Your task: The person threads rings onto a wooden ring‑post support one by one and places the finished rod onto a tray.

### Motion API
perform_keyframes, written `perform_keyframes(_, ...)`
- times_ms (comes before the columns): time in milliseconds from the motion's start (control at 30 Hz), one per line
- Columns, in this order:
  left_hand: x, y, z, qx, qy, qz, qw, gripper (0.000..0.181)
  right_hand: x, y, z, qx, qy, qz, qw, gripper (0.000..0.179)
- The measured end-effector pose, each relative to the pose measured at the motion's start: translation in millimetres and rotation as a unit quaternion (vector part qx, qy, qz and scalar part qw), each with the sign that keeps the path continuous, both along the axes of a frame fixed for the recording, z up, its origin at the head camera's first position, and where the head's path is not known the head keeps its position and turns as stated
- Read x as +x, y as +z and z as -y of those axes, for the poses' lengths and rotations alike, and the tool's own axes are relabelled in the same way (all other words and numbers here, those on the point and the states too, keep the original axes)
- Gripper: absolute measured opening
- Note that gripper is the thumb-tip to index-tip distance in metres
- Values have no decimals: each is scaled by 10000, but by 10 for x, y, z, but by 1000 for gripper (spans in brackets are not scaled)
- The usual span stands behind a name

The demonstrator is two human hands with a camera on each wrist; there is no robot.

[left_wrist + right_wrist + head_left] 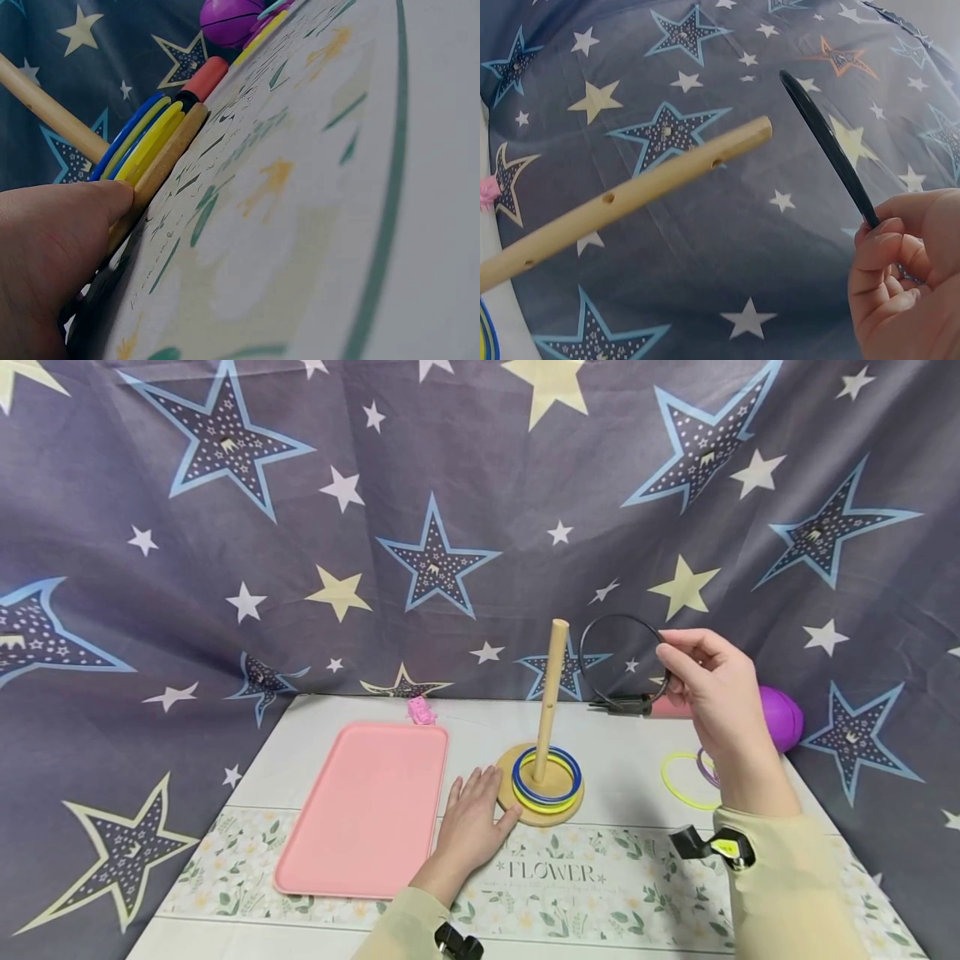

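Between the left hand (471, 827) and the right hand (711, 687) stands a wooden peg stand (547, 722), its base (560, 778) touched by the left's outstretched fingers (472, 783), blue and yellow rings (547, 801) round its peg (553, 677), and the right's thumb (681, 662) and fingers (876, 253) pinch a black ring (830, 146).

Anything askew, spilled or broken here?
Nothing stands out. The blue and yellow rings circle the wooden post on its round base; the black ring in the right hand shows no visible damage; the pink tray lies flat. No spill shows. A lime ring lies loose on the table.
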State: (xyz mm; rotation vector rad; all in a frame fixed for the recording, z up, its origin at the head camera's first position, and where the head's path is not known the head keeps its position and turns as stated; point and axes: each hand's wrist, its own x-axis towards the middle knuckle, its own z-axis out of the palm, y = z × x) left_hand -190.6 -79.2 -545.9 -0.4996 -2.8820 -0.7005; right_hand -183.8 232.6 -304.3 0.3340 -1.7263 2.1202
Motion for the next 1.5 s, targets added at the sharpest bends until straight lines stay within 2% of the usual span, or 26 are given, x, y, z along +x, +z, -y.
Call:
perform_keyframes(467,12,-14,3,24,-1,63,10000,78,-192,130,303,167,148,-140,9997,18)
perform_keyframes(733,2,-30,6,25,-23,44,10000,78,-283,114,438,279,49,0,9996,19)
perform_keyframes(1100,-2,-20,0,70,-5,73,9999,77,-396,-77,519,333,-27,297,9990,19)
perform_keyframes(1267,1,1,-1,40,-11,103,9999,78,-445,-203,529,418,-158,509,9977,17)
perform_keyframes(1500,0,9,4,56,-39,-20,10000,76,-501,-406,554,662,-311,784,9942,18)
